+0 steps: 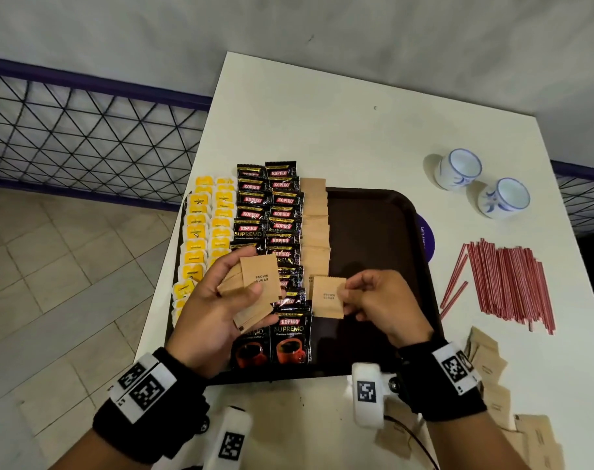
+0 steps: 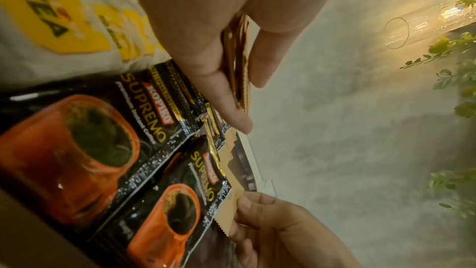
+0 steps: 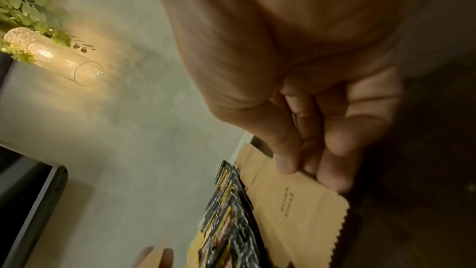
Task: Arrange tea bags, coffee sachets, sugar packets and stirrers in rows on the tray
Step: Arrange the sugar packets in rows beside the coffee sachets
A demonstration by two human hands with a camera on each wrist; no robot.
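Observation:
A dark brown tray [image 1: 383, 228] holds two rows of yellow tea bags [image 1: 207, 228], two rows of black coffee sachets [image 1: 272, 212] and one row of brown sugar packets [image 1: 314, 225]. My left hand [image 1: 221, 300] grips a fanned stack of sugar packets [image 1: 260, 286] above the coffee rows; the stack [image 2: 238, 62] shows edge-on between thumb and fingers. My right hand [image 1: 380, 300] pinches a single sugar packet [image 1: 328, 296] by its right edge, low over the near end of the sugar row. The same single packet [image 3: 296, 207] fills the right wrist view.
Red stirrers [image 1: 506, 283] lie in a loose pile on the white table [image 1: 322, 130] right of the tray. Two white-and-blue cups [image 1: 458, 167] stand at the back right. More sugar packets [image 1: 485, 364] lie scattered at the near right. A wire fence [image 1: 85, 130] borders the left.

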